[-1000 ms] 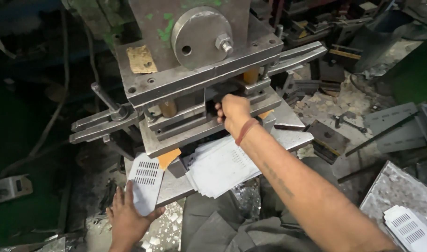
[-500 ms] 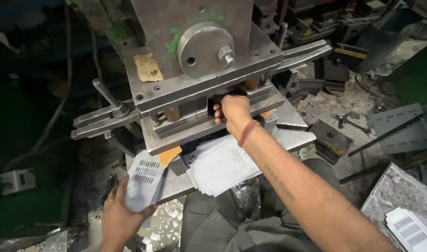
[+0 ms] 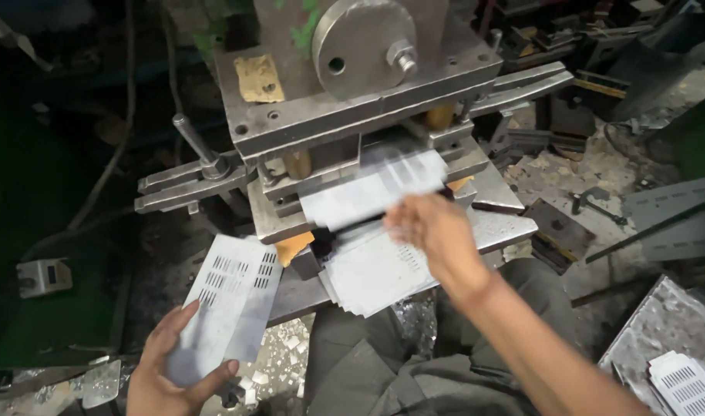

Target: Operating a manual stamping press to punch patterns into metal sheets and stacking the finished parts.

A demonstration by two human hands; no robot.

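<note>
Left hand [image 3: 163, 374]: fingers gripping punched sheet [image 3: 230, 300] at 7 o'clock. Right hand [image 3: 433, 231]: fingers pinching blank sheet [image 3: 368, 196] at press die [image 3: 352, 146]; best seated flat, square, fingers withdrawn.

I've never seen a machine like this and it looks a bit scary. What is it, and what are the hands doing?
The picture comes from a camera worn on a person's head, looking down at their own two hands. The big grey thing is a heavy metal press with thick steel plates and a round disc on its front. The right hand holds a thin metal sheet at the press's opening; it looks blurry because it is moving. The left hand holds another sheet with rows of little slots cut through it. A stack of flat sheets lies on the ledge in front of the press. Small shiny metal scraps lie scattered below.
</note>
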